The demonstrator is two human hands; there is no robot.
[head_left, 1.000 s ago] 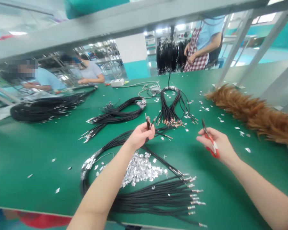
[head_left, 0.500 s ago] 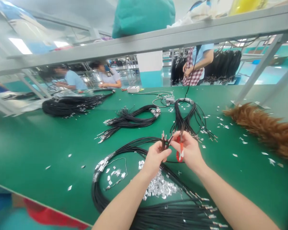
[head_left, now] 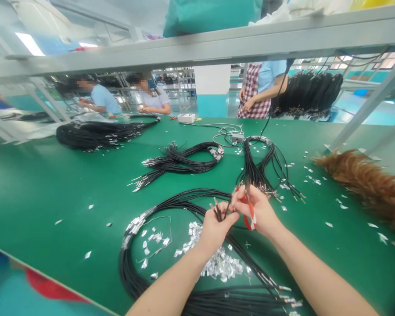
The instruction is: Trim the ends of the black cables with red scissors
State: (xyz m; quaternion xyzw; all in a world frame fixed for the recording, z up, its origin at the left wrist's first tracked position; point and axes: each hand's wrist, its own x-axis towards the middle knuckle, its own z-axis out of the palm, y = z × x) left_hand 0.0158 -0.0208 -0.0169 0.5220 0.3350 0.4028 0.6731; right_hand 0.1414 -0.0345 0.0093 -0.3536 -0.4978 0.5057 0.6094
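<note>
Several slim black cables (head_left: 219, 214) pinched near mid-frame

From my remote seat I see the left hand (head_left: 217, 230), just right of centre, its grip closed on the thin, rubbery-looking cables, whose stripped metallic tips poke upward. Beside it, the right hand (head_left: 260, 213) has its grip closed around scissors (head_left: 252, 218) with glossy red handles and a dark metal blade tilted up; I cannot tell whether the blades are parted. Its fingertips come up to one cable by the left thumb, but I cannot tell whether they pinch it.

Below them, in the lower middle, a long black loop (head_left: 127, 263) curves around a heap of crinkled silver scraps (head_left: 224, 265), shiny and flat-edged. A wispy pale cord (head_left: 170, 232) curls inside the same loop. All this lies on a smooth green worktop (head_left: 69, 184) dotted with loose flakes.

Above centre I see a rounded coil (head_left: 194, 168) with a crumpled silver wrap, and right of it a crossed bundle (head_left: 255, 169) with coppery ends. A thick, dense hank (head_left: 88, 136) fills the upper left. At the right edge lies a fluffy brown duster (head_left: 365, 188), soft and feathery beside the hard grey metal frame (head_left: 370, 103).
</note>
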